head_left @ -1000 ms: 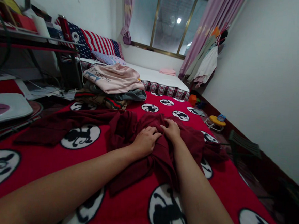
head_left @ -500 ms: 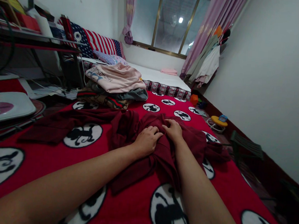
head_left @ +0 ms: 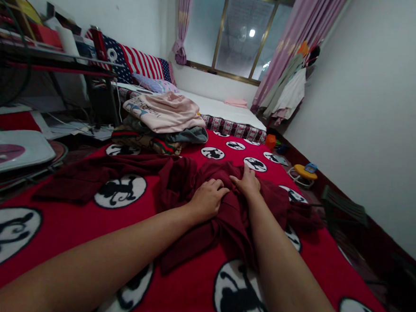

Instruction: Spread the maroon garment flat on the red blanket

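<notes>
Little has moved: both hands are still pressed on the dark red garment (head_left: 232, 214). Left hand (head_left: 208, 199) is curled, gripping cloth; right hand (head_left: 249, 183), just beside it, lies flat, fingers together.

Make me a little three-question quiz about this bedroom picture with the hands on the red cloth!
1. True or false: both hands rest on the dark red garment.
2. What tops the clothes pile? A) pink top B) green towel C) blue hat
3. What colour is the blanket between the circles?

Key:
1. True: left hand and right hand press on it.
2. A, the pink top.
3. Red.
</notes>
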`<state>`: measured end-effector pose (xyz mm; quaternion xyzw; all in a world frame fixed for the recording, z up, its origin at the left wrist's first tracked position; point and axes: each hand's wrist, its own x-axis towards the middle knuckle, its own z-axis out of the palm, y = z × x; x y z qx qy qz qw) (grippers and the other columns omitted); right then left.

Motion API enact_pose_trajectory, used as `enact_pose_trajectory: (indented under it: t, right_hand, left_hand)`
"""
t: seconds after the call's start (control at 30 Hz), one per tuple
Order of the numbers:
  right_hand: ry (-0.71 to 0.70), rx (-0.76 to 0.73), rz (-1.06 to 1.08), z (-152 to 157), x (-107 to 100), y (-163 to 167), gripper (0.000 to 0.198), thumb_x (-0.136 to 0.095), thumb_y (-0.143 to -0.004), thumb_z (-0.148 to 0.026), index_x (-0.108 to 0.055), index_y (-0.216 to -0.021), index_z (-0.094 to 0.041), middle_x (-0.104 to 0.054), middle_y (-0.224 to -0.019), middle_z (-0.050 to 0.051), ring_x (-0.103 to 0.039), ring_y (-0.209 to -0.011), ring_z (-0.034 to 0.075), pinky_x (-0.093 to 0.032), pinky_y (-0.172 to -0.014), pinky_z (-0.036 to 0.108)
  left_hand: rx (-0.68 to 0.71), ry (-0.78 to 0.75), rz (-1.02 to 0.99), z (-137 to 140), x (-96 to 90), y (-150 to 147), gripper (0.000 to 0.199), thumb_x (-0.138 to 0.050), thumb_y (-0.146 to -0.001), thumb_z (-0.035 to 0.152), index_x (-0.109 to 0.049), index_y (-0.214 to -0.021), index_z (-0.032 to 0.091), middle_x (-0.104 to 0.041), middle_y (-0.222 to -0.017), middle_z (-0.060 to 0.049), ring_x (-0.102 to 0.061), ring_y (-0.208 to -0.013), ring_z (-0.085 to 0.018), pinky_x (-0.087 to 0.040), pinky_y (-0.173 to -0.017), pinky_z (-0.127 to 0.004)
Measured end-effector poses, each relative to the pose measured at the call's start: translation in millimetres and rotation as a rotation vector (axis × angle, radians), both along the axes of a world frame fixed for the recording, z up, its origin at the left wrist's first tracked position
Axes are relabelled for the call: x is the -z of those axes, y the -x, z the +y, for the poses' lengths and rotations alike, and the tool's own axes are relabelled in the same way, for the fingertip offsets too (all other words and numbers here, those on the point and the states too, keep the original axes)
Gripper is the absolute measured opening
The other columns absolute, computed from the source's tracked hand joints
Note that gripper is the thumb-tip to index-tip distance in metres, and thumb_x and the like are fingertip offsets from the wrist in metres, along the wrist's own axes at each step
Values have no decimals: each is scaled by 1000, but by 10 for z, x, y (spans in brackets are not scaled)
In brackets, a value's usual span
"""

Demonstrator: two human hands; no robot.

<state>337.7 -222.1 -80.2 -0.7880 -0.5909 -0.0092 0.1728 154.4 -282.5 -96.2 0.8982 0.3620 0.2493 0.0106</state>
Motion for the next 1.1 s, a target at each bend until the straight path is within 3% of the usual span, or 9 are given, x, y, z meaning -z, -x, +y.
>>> enact_pose_trajectory:
  t: [0.17,0.37,0.57,0.7,0.77,0.83,0.93,1.03,1.1]
  right_hand:
    - [-8,-77,-56,-65,-76,-46,32,-58,-85,-46,-67,-106,-24,-71,-102,7,-66,-98,25,-46,-77,32]
    - [-380,114,-14,-365,-290,-576,39,-45,-89,-48,-71,-98,-21,-73,-89,10,-66,-86,25,-43,-71,31]
    - [10,172,-283,-587,-379,-1030,34,-52,-84,-49,-74,-90,-24,-73,-96,12,-67,-90,30,-43,-66,35]
    - [125,160,-301,-611,-495,-996,38,-56,-82,-55,-73,-96,-25,-72,-103,12,-67,-96,31,-45,-69,36]
    - [158,110,-280,-605,-544,-958,55,-58,-77,-63,-68,-112,-22,-71,-109,14,-66,-99,32,-46,-72,37]
    - [201,-1,-273,-605,-574,-917,65,-62,-75,-65,-62,-123,-22,-69,-115,14,-66,-101,31,-47,-75,35]
    - [325,-184,-354,-629,-626,-825,42,-64,-78,-51,-69,-111,-26,-71,-109,9,-66,-99,27,-45,-72,31]
    - [356,-209,-477,-676,-751,-699,22,-60,-78,-36,-73,-92,-25,-73,-97,6,-67,-91,24,-41,-63,27]
    - [330,-203,-514,-695,-888,-633,17,-60,-74,-30,-73,-84,-23,-73,-91,6,-66,-85,23,-39,-59,25]
  left_hand:
    - [15,9,-21,-3,-1,23,38,-47,-88,14,-62,-121,19,-59,-112,-9,-51,-103,-23,-47,-93,-37]
    - [137,24,-67,35,41,11,37,-46,-88,13,-62,-122,15,-59,-115,-10,-53,-105,-22,-47,-95,-34]
    - [204,-58,-154,16,-112,75,33,-44,-89,12,-67,-112,20,-63,-115,-7,-56,-107,-20,-44,-96,-35]
    - [-174,-183,-214,171,-274,320,42,-58,-86,23,-58,-128,23,-51,-137,-11,-43,-128,-29,-32,-109,-46]
    - [-393,-85,-188,314,-292,477,69,-69,-79,37,-44,-141,20,-43,-144,-17,-38,-132,-35,-33,-108,-49]
    - [-499,80,-133,448,-264,614,90,-74,-73,50,-34,-147,17,-44,-143,-21,-43,-129,-38,-39,-103,-48]
    - [-435,214,-75,558,-189,736,75,-72,-75,51,-47,-138,20,-60,-128,-14,-55,-118,-32,-45,-95,-38]
    - [-260,209,-92,577,-159,782,36,-70,-77,37,-68,-111,25,-70,-106,-4,-64,-101,-24,-49,-84,-30]
    - [-119,194,-148,601,-214,810,26,-70,-74,27,-72,-100,24,-72,-98,-2,-66,-92,-21,-50,-80,-28]
